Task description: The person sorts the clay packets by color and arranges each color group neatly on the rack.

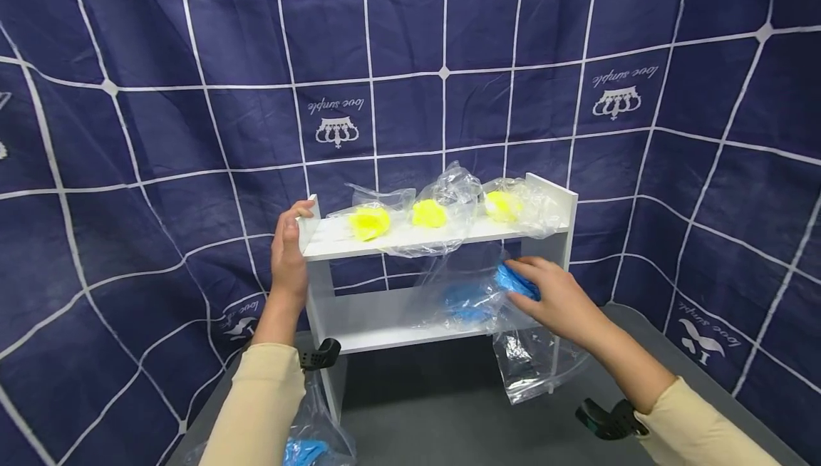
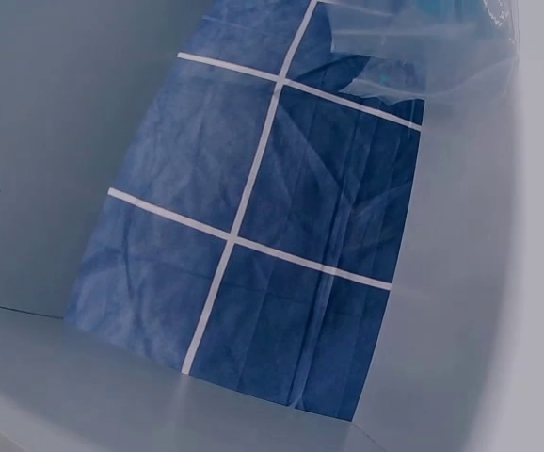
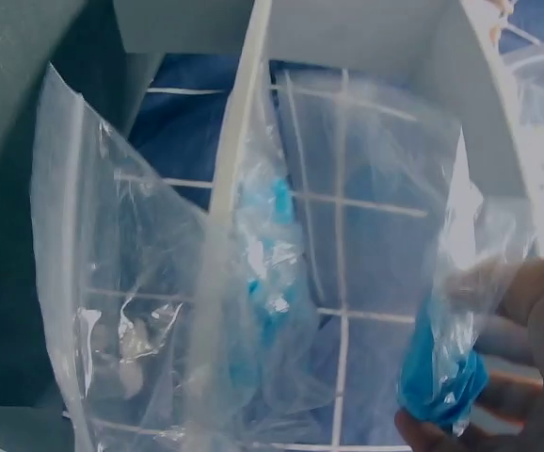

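Observation:
A white two-tier shelf stands in front of me. My left hand grips the top of its left side panel, fingers bent over the edge. At the right end of the lower tier, my right hand holds a clear plastic bag with a blue bundle inside; the right wrist view shows fingers around the blue bundle. Left of it, another bagged blue bundle lies on the lower tier. Clear plastic hangs below that tier's front edge. What the blue bundles are, I cannot tell.
Along the top tier lie clear bags with yellow lumps, at left, middle and right. Another bag with blue contents lies at bottom left, partly behind my left forearm. A dark blue checked cloth hangs behind.

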`<state>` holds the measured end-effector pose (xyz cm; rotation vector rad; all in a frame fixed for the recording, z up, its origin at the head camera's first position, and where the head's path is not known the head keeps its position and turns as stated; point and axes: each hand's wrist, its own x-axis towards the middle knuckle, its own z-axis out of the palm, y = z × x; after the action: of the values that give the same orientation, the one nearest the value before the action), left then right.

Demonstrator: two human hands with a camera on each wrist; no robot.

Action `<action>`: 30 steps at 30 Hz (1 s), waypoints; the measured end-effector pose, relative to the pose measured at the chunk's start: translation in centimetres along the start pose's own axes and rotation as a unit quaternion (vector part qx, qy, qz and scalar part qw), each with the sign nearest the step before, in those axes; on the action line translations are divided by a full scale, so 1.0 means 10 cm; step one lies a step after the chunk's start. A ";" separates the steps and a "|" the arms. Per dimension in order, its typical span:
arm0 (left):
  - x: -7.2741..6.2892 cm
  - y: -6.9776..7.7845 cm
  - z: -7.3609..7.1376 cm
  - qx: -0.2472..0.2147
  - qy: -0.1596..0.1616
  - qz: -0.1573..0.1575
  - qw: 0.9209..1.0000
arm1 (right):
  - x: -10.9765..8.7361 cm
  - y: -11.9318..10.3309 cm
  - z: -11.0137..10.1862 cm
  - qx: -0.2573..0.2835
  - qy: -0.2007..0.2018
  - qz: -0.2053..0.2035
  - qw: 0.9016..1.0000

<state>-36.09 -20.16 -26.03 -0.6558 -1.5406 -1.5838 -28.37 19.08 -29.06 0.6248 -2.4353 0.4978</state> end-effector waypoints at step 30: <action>-0.01 0.03 0.00 0.019 0.001 0.002 1.000 | 0.09 0.22 0.68 -0.083 0.009 0.148 0.985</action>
<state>-35.73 -20.12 -25.95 -0.6349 -1.5625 -1.5470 -33.11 17.35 -34.24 0.1870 -2.5326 0.4086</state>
